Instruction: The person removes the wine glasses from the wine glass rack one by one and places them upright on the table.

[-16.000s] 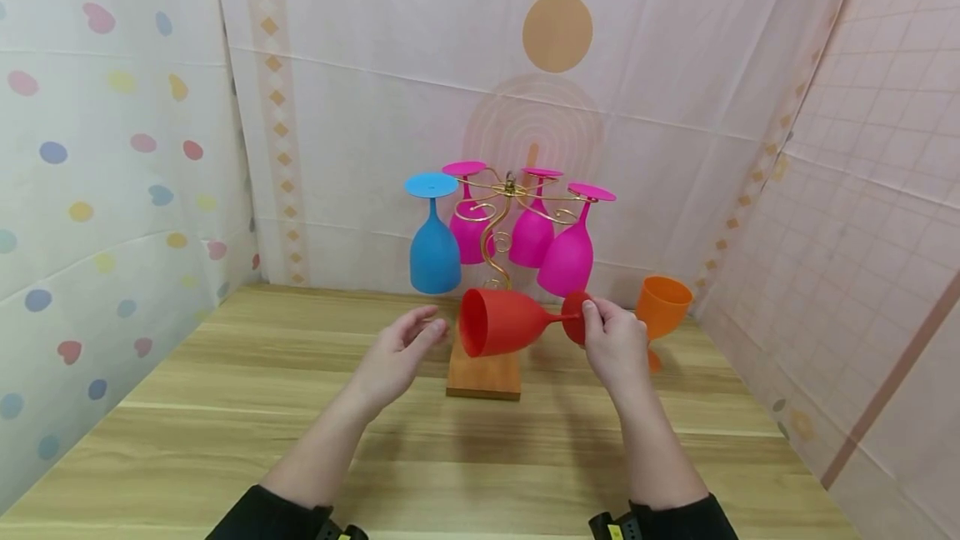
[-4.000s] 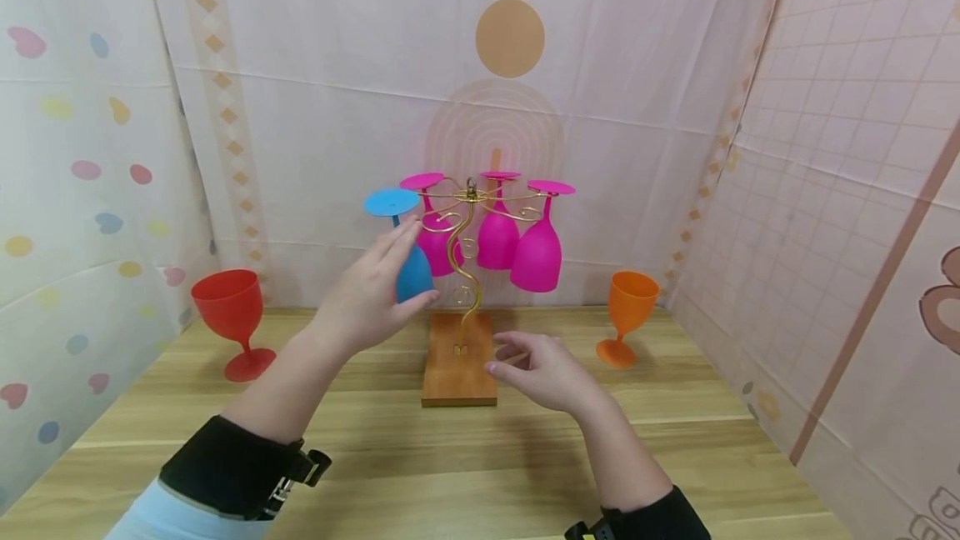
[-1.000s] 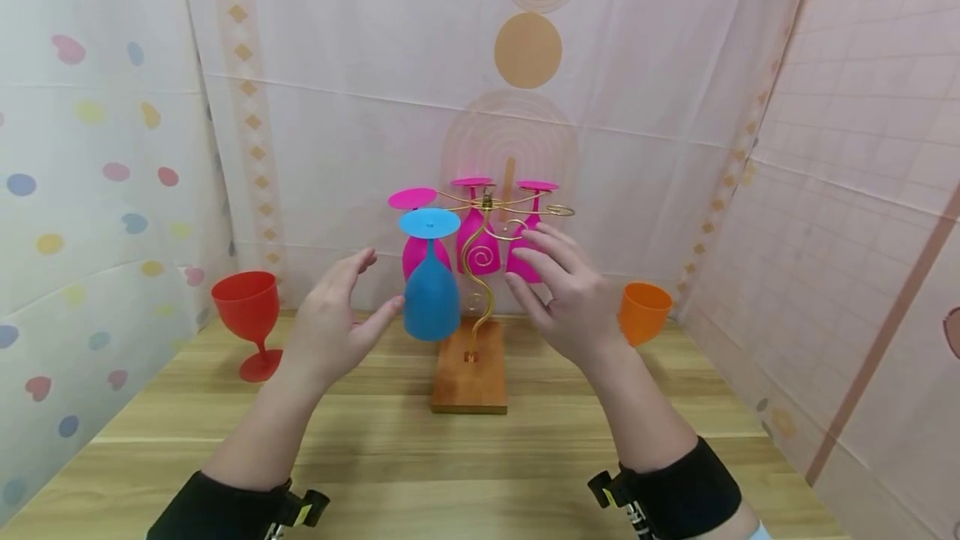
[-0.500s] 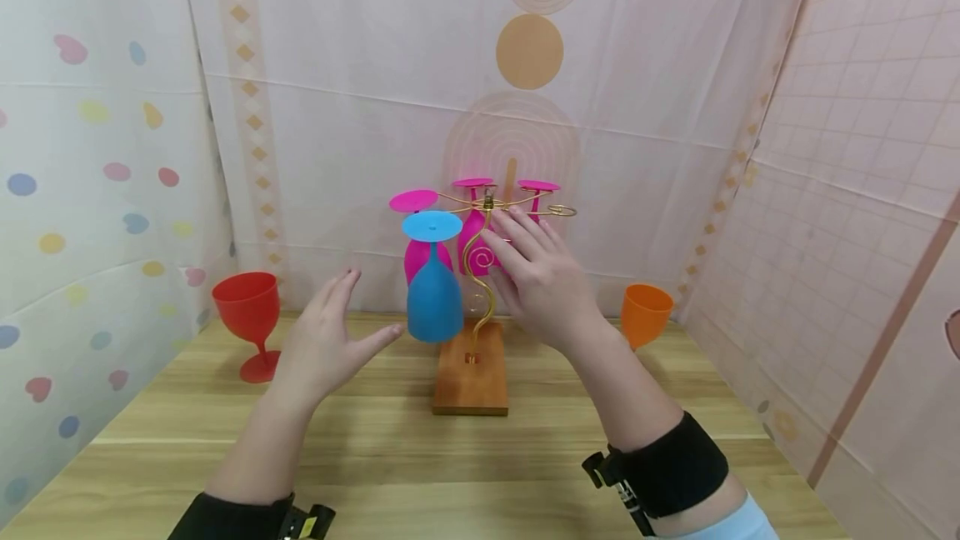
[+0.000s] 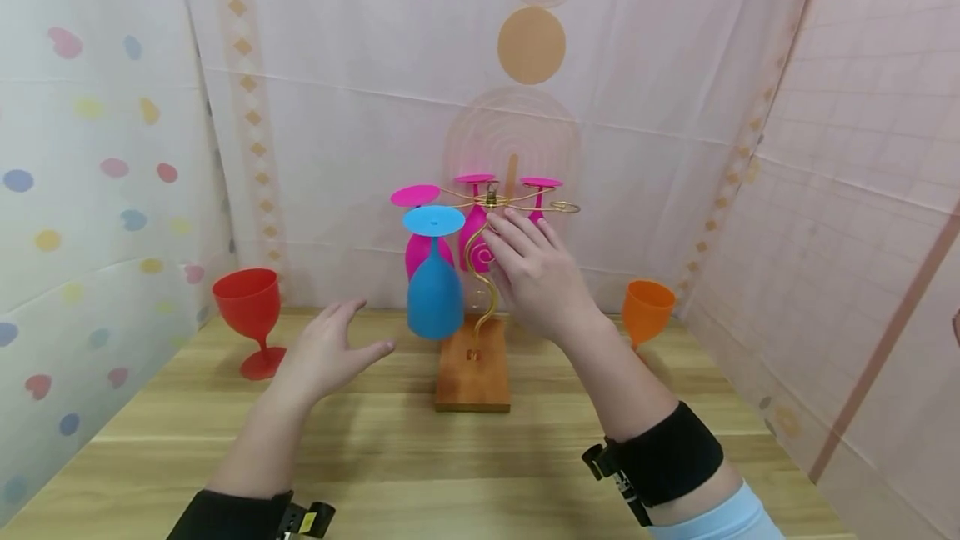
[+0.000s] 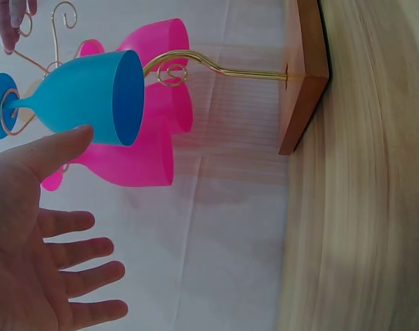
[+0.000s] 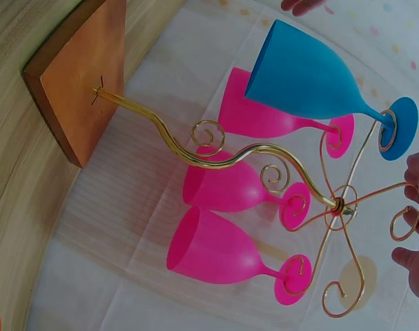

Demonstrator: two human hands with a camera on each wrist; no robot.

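A gold wire rack (image 5: pixel 491 200) on a wooden base (image 5: pixel 472 377) carries upside-down plastic goblets. The blue goblet (image 5: pixel 435 298) hangs at the front, with pink goblets (image 7: pixel 212 248) behind it and to the right. My right hand (image 5: pixel 542 282) is at the front right of the rack, fingers extended, beside a curled wire arm (image 7: pixel 404 224); whether it touches the wire I cannot tell. My left hand (image 5: pixel 321 354), spread with the thumb toward the blue goblet, is a little left of it and holds nothing.
A red goblet (image 5: pixel 247 302) stands upright on the wooden table (image 5: pixel 420 473) at the left. At the right stands an orange goblet (image 5: pixel 647 307), its foot hidden by my right arm. Patterned cloth (image 5: pixel 360 107) hangs behind and on both sides.
The red goblet, earlier in my right hand, now stands at left. The rack has turned, bringing the blue goblet forward. Lately my right hand moved left and my left hand drew back slightly.
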